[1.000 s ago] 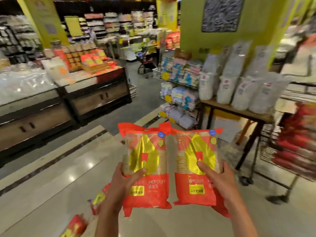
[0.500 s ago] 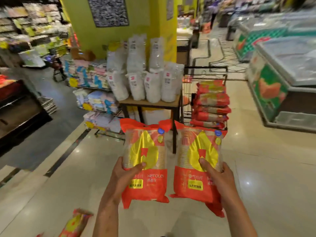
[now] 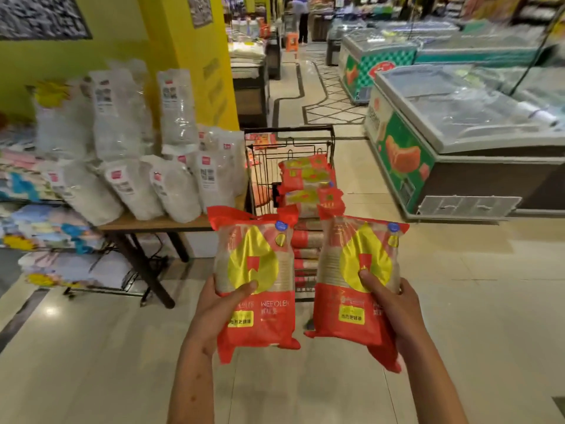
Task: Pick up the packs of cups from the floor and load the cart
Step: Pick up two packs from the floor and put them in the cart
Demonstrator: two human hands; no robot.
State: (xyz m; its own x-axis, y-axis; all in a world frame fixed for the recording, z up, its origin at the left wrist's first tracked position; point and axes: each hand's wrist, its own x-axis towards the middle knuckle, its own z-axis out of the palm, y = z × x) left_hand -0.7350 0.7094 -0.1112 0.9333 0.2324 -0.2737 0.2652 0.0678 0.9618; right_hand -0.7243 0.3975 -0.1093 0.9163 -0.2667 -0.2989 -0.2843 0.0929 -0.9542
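My left hand (image 3: pixel 214 310) grips a red and gold pack of cups (image 3: pixel 255 270) by its lower left side, thumb on the front. My right hand (image 3: pixel 393 307) grips a second pack of cups (image 3: pixel 357 264) the same way, and a further red pack shows behind it. Both packs stand upright at chest height. Straight ahead, behind the packs, is the black wire cart (image 3: pixel 290 139), which holds a stack of several matching red packs (image 3: pixel 308 179).
A wooden table (image 3: pixel 153 223) piled with white bagged goods (image 3: pixel 128 179) stands left of the cart, against a yellow pillar (image 3: pixel 195 56). Chest freezers (image 3: pixel 458 142) line the right side. Open tiled floor (image 3: pixel 458 301) lies between me and the cart.
My view has swung right and the cart now sits straight ahead and closer. Both hands keep the same hold on the packs. The packs on the floor have left the view.
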